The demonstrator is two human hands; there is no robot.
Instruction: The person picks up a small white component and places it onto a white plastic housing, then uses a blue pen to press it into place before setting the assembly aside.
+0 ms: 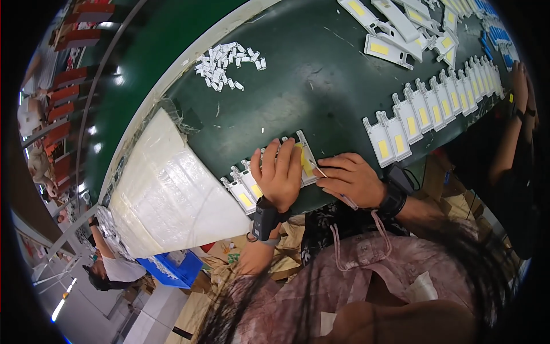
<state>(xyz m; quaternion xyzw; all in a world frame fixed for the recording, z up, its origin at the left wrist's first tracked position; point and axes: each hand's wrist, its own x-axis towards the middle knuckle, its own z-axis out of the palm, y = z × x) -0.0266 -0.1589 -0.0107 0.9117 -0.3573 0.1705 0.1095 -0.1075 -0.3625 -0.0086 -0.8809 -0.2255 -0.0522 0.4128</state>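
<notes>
My left hand [281, 175] lies with its fingers stretched over a short row of white LED lamp plates [245, 200] with yellow panels, hiding the middle ones. Just right of its fingertips, one plate [307, 156] shows partly. My right hand [356, 180] is closed around a thin tool [349, 202] with a clear handle end and a slim metal shaft; its exact kind I cannot make out. The shaft's tip reaches the right edge of that plate. A tiny white piece [263, 130] lies on the green table beyond my left hand.
Small white connectors [220, 66] are heaped at the far left. A longer row of plates [409, 125] curves along the right, with loose plates [385, 50] piled behind. White wrapped sheeting [166, 189] covers the table's left end. Another person's arm [515, 109] is at the right edge.
</notes>
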